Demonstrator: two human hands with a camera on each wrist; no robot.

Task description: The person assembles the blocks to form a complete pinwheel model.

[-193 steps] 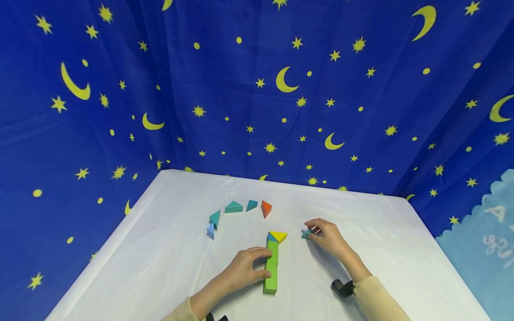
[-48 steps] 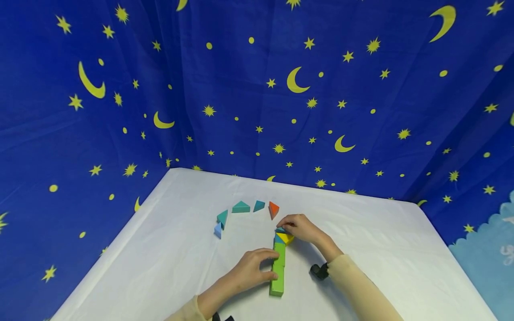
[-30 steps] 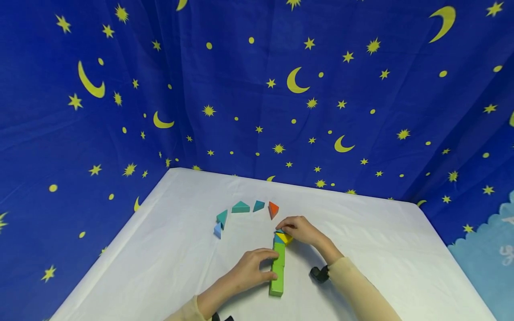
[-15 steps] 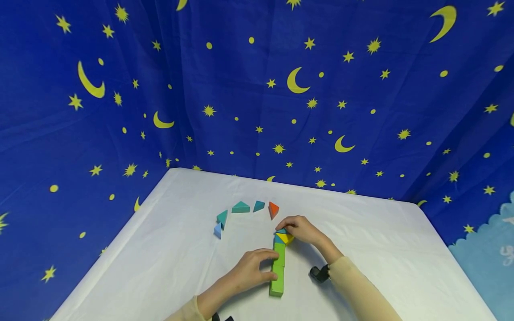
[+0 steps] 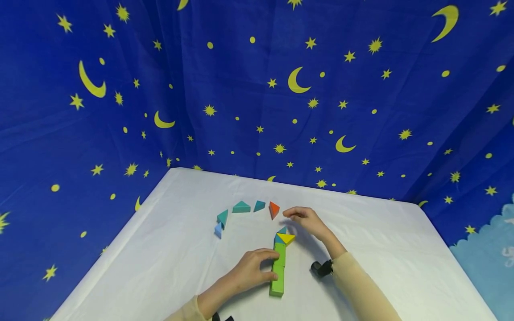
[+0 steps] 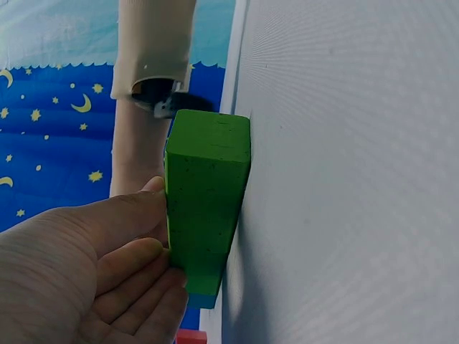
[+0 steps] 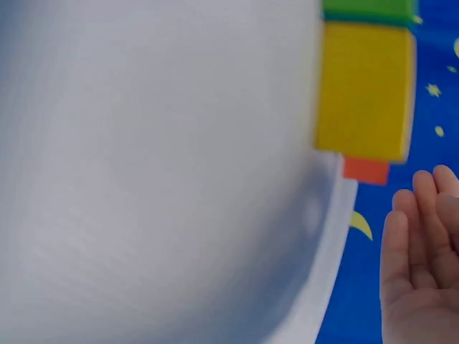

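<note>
Two green blocks lie end to end on the white table in the head view. Beyond them sit a yellow triangular block and a blue one, with another blue triangular block at the far tip of the row. My left hand rests its thumb and fingertips against the left side of the green blocks; the left wrist view has these fingers flat along that side. Just past the tip, my right hand is off the row, its fingers loosely bent around nothing.
An orange-red triangular block stands near my right fingertips. Teal, dark teal and light blue triangular blocks curve away to the left, with one more teal piece among them. A starry blue curtain hangs behind the table.
My right hand took a blue triangular block from the table's right side, set it at the row's far tip, then let go and drew away. My left hand stays at the green blocks.
</note>
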